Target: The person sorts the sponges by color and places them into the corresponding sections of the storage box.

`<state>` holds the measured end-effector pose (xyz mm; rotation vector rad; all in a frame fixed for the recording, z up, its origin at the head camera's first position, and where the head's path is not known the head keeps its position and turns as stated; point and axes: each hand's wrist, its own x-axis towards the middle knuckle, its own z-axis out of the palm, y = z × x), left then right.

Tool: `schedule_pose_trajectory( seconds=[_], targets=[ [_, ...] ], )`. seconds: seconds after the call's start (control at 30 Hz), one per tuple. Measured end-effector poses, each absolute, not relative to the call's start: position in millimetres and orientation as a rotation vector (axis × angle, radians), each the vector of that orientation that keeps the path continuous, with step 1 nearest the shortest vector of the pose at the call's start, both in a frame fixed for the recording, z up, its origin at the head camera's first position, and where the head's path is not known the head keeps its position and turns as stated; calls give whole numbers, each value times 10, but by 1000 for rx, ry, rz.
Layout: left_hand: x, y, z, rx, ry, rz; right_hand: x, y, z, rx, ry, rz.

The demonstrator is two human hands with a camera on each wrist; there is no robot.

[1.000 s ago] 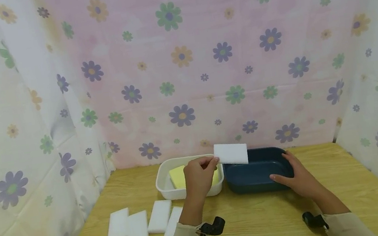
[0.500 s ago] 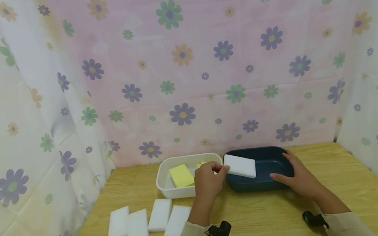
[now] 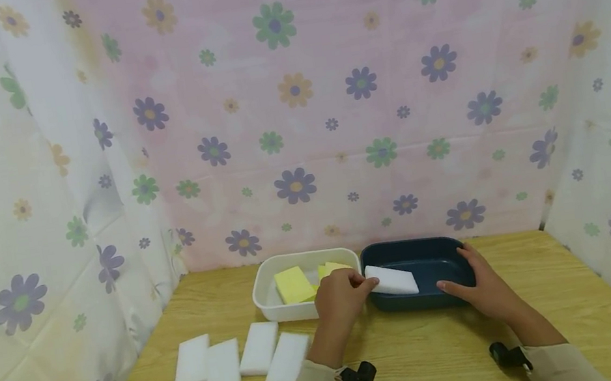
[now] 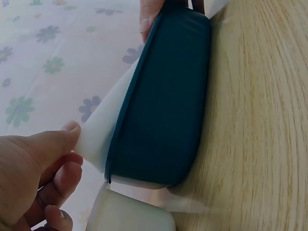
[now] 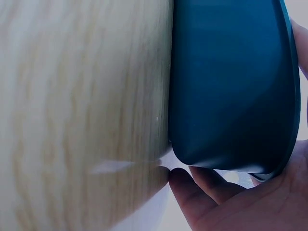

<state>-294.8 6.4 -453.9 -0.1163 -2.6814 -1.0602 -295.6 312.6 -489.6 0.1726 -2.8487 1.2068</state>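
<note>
My left hand [image 3: 341, 300] pinches one end of a white sponge [image 3: 393, 280] between thumb and fingertips. The sponge tilts down into the left part of a dark blue bin [image 3: 417, 301], its far end below the rim. In the left wrist view, the sponge [image 4: 103, 122] shows beside the bin's wall [image 4: 159, 106], with the hand [image 4: 36, 168] at its corner. My right hand [image 3: 489, 288] grips the bin's right end, thumb on the near rim and fingers round the far corner. In the right wrist view, fingers [image 5: 192, 197] lie under the bin's end [image 5: 231, 96].
A white bin [image 3: 285, 313] touches the blue one on its left and holds several yellow sponges [image 3: 294, 285]. Several white sponges [image 3: 222, 371] lie flat on the wooden table [image 3: 425, 357] at front left. A flowered cloth [image 3: 318, 116] hangs behind and along both sides.
My left hand has moved right and lowered the white sponge from above the blue bin's rim into it. The right hand has stayed on the bin.
</note>
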Motion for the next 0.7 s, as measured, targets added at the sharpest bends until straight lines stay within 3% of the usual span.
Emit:
schedule_pose_trajectory(
  seconds=[0.7],
  targets=[
    [-2927,113,-4537,-205,-2718,-1037,-2979,3138,-4921,160,-2865,1202]
  ],
)
